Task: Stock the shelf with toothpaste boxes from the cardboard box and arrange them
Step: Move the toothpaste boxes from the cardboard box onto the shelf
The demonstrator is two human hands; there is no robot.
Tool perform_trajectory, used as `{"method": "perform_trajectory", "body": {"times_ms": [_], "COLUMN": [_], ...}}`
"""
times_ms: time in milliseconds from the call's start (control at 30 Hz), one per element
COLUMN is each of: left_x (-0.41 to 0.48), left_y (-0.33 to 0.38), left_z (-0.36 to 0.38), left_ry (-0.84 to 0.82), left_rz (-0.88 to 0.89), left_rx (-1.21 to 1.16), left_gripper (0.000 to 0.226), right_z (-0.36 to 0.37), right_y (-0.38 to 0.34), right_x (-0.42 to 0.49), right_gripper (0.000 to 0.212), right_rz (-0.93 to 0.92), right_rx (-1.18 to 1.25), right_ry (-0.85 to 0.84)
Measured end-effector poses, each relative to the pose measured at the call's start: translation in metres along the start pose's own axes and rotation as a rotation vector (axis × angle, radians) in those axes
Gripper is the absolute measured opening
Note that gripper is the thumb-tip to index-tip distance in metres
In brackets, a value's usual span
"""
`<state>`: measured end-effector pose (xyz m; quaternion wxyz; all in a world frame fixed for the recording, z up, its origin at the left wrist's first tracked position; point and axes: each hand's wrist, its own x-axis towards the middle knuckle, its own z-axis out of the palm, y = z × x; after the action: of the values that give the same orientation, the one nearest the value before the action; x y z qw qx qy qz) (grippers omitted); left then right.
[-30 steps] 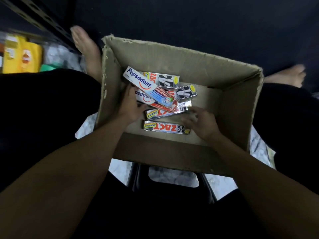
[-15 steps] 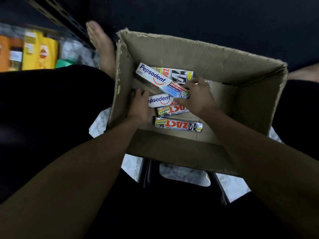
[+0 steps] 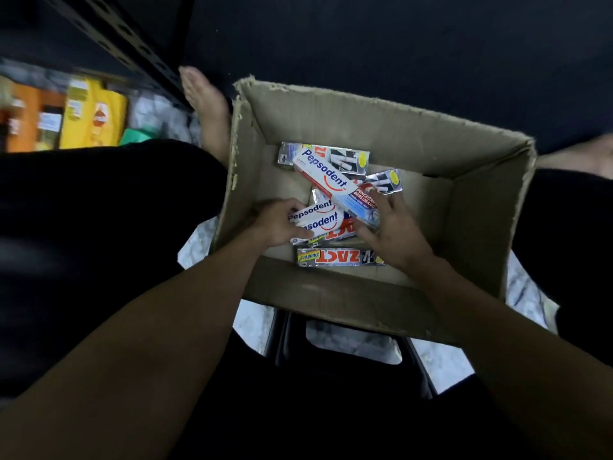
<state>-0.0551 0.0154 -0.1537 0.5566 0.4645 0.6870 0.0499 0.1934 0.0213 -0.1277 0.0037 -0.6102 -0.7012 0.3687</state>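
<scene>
Both hands down in the cardboard box (image 3: 481, 207). Left hand (image 3: 278, 222) has its fingers curled over the near ends of two stacked Pepsodent boxes (image 3: 315, 218); looks like a grip, thumb underneath is hidden. Right hand (image 3: 393, 232) is spread wide, fingertips resting on the low end of the long Pepsodent box (image 3: 335, 184) lying diagonally across the pile, not closed on it. Risks: lifting the left pair drags the diagonal box and the Zact box under it, spilling the stack; one-ended grip lets boxes fan out and drop. Count: three Pepsodent, about four silver Zact boxes, one flat Zact box (image 3: 340, 257) just below both palms; overlaps may hide more.
</scene>
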Motion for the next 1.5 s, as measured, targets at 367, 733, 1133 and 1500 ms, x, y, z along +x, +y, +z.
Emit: {"method": "perform_trajectory", "body": {"times_ms": [367,733,1133,1500], "left_x": [-0.041,-0.168,-0.370,-0.503], "left_y": [0.056,0.158,0.266,0.311], "left_z": [-0.022,-0.109,-0.222,-0.282], "left_ry": [0.069,0.350,0.523,0.715], "left_rz": [0.207,0.428,0.784,1.094], "left_rx": [0.216,0.411,0.306,-0.016], "left_gripper": [0.053,0.022,0.015,0.018], "right_z": [-0.051,-0.152,-0.296,-0.420], "right_y": [-0.037,-0.092,-0.221,-0.302], "right_x": [-0.022,-0.093,-0.196,-0.263], "right_gripper": [0.056,0.037,0.033,0.023], "right_rz": [0.043,-0.117,-0.521,-0.664], "right_rx": [0.128,0.239,0.262,0.420], "right_ry": [0.072,0.255,0.569,0.743]}}
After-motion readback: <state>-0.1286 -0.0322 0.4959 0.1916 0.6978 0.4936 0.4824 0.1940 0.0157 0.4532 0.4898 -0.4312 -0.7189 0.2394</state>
